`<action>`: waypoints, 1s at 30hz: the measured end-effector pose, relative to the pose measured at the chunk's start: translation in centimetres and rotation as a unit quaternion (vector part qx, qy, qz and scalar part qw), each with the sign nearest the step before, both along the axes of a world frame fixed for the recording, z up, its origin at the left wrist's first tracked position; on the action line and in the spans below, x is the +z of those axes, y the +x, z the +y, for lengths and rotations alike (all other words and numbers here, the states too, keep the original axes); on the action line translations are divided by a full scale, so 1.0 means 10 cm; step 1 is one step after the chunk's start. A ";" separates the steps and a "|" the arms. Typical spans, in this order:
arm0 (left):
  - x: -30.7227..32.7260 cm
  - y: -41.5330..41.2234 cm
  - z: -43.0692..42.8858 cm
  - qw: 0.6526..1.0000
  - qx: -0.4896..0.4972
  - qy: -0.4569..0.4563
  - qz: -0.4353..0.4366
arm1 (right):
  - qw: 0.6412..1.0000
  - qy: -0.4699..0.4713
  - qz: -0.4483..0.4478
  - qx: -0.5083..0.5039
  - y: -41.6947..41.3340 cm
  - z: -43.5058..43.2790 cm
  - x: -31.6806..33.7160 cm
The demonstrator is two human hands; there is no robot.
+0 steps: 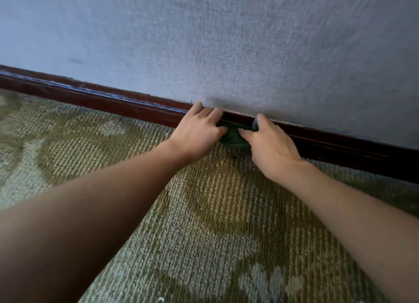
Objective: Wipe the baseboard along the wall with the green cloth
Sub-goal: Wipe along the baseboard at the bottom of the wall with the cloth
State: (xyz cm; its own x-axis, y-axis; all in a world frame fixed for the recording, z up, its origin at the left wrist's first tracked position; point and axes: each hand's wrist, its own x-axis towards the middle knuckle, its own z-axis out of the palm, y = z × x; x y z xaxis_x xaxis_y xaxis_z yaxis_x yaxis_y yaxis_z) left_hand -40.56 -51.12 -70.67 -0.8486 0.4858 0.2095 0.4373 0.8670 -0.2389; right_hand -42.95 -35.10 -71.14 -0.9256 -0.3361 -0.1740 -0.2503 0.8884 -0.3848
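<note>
head cam | worn high, facing forward and down | near baseboard (127, 104) and carpet (204, 223)

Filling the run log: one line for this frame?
phase: wiping | left hand, right hand: holding green cloth against baseboard

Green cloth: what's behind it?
The dark baseboard, below the grey wall. The green cloth, held by the left hand and right hand, covers that stretch, so its surface there cannot be seen.
</note>
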 end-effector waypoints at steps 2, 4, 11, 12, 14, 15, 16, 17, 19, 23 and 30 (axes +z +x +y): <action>-0.04 0.05 0.00 1.000 0.004 -0.010 -0.010 | 1.000 0.009 -0.004 0.003 0.05 0.01 0.00; -0.07 0.10 0.00 1.000 0.003 -0.015 -0.016 | 0.997 0.051 0.018 0.051 0.13 0.04 -0.04; -0.14 0.20 0.04 0.999 -0.020 -0.030 -0.034 | 0.988 0.098 0.050 0.105 0.33 0.12 -0.13; -0.14 0.21 0.04 0.999 -0.020 -0.031 -0.034 | 0.988 0.101 0.045 0.106 0.34 0.12 -0.15; -0.14 0.22 0.04 0.999 -0.019 -0.031 -0.039 | 0.992 0.083 0.030 0.094 0.34 0.11 -0.16; -0.14 0.22 0.04 0.998 -0.017 -0.033 -0.041 | 0.992 0.079 0.032 0.098 0.33 0.11 -0.17; -0.14 0.22 0.03 0.998 -0.016 -0.034 -0.043 | 0.991 0.080 0.031 0.098 0.34 0.10 -0.18; -0.14 0.23 0.03 0.998 -0.014 -0.035 -0.045 | 0.993 0.073 0.025 0.090 0.34 0.10 -0.17; -0.14 0.24 0.02 0.998 -0.012 -0.035 -0.049 | 0.994 0.060 0.019 0.086 0.36 0.10 -0.17; -0.13 0.26 -0.01 0.998 -0.010 -0.044 -0.053 | 0.998 0.032 -0.002 0.061 0.37 0.07 -0.19; -0.13 0.26 -0.02 0.997 -0.015 -0.049 -0.051 | 0.996 0.045 0.005 0.073 0.37 0.07 -0.21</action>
State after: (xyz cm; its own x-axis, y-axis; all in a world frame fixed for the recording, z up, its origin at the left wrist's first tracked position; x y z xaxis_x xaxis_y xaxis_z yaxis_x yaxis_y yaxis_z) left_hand -37.94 -51.32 -72.02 -0.8474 0.5259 0.0729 0.4899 0.8276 -0.2740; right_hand -39.22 -34.35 -73.22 -0.8696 -0.4516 -0.1997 -0.3839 0.8726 -0.3021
